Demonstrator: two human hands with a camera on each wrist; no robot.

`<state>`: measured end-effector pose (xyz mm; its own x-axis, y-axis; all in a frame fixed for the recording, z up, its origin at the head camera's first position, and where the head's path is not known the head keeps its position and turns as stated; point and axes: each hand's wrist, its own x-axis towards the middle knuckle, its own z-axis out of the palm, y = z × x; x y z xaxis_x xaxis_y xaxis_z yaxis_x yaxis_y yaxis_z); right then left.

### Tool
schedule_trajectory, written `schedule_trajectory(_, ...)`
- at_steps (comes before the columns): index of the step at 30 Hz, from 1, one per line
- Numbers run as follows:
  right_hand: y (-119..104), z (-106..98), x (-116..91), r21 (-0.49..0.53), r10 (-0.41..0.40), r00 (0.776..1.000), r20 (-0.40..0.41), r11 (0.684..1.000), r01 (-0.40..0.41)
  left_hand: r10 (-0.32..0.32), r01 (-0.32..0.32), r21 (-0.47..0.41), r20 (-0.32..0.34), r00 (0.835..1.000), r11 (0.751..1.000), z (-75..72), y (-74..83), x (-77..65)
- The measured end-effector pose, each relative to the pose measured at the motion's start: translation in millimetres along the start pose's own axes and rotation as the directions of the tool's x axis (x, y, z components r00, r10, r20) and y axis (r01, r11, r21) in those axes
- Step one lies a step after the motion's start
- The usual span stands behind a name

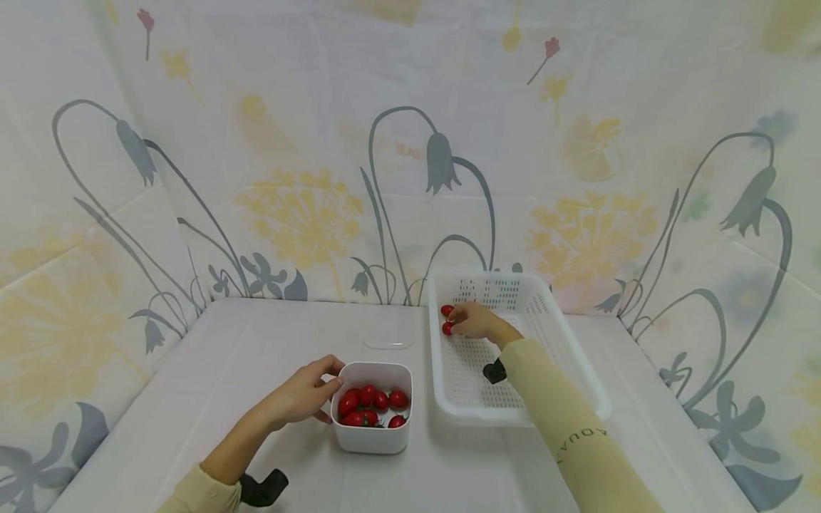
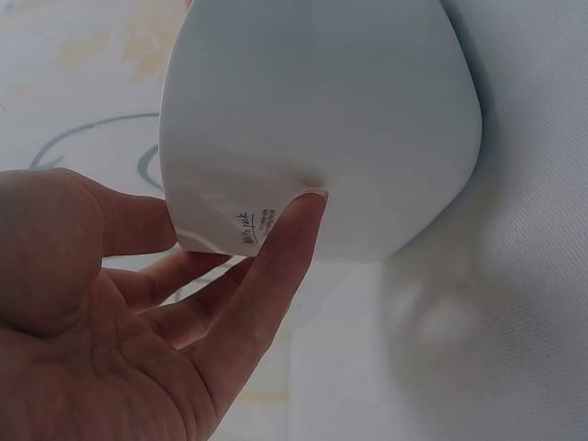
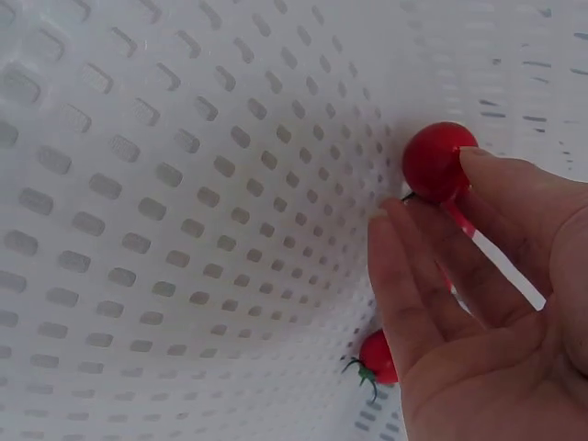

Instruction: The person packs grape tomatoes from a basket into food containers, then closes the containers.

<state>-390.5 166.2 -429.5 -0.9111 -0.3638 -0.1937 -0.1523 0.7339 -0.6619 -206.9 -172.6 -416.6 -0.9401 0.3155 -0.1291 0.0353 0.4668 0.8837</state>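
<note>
My right hand [image 1: 473, 320] reaches into the white perforated basket [image 1: 513, 412]. Thumb and fingers pinch a small red cherry tomato [image 3: 438, 158] beside the basket wall. Another cherry tomato [image 3: 375, 356], with a green stem, lies past the fingers and is partly hidden by them. To the left, my left hand [image 1: 301, 390] holds a square white container [image 1: 372, 443] by its left side. In the left wrist view one fingertip presses the outer wall of the container [image 2: 322, 101], and the thumb is at its rim. Several cherry tomatoes [image 1: 368, 395] lie in the container.
A transparent flat piece [image 1: 388, 340] lies on the white-covered table [image 1: 308, 328] behind the container. Behind the table hangs a flower-printed cloth [image 1: 308, 235]. The basket stands right of the container. A black device [image 1: 264, 489] is at the left wrist, another [image 1: 494, 371] at the right.
</note>
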Motion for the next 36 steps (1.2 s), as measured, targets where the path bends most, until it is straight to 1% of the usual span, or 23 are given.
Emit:
schedule_trajectory(2, -0.2, 0.1, -0.2, 0.023, 0.005, 1.0, -0.003, 1.0, -0.005, 0.001, -0.001, -0.001, 0.0, 1.0, 1.0, -0.1, 0.0, 0.2)
schedule_trajectory(7, 0.7, 0.1, 0.5, 0.129, 0.016, 1.0, -0.006, 0.992, -0.015, 0.007, -0.007, -0.007, 0.003, 1.0, 1.0, -0.4, 0.1, 0.1)
schedule_trajectory(13, 1.4, -0.1, 1.0, 0.227, 0.072, 0.997, 0.002, 0.971, -0.07, 0.005, -0.005, -0.009, 0.005, 1.0, 1.0, -0.4, 1.4, -0.5)
schedule_trajectory(17, -0.2, 0.4, -0.4, 0.287, 0.083, 0.996, 0.025, 0.954, -0.087, -0.001, 0.001, -0.002, -0.001, 1.0, 1.0, -0.1, 1.2, -0.6)
schedule_trajectory(21, -2.2, 0.8, -1.9, 0.307, 0.098, 0.995, 0.033, 0.946, -0.103, 0.003, -0.003, 0.002, -0.004, 1.0, 1.0, 0.2, -0.5, 0.6)
schedule_trajectory(26, -2.6, 0.4, -3.5, 0.326, 0.097, 0.994, 0.043, 0.939, -0.106, 0.002, -0.002, 0.003, -0.002, 1.0, 1.0, 0.4, -2.6, 1.0)
schedule_trajectory(32, -2.1, -2.0, -4.1, 0.352, 0.112, 0.992, 0.056, 0.928, -0.124, 0.016, -0.016, -0.009, 0.007, 1.0, 1.0, -0.2, -3.2, 2.2)
schedule_trajectory(36, -3.4, -3.6, -6.7, 0.385, 0.094, 0.992, 0.088, 0.915, -0.121, 0.012, -0.012, -0.011, 0.007, 1.0, 1.0, -0.3, -3.2, 2.6)
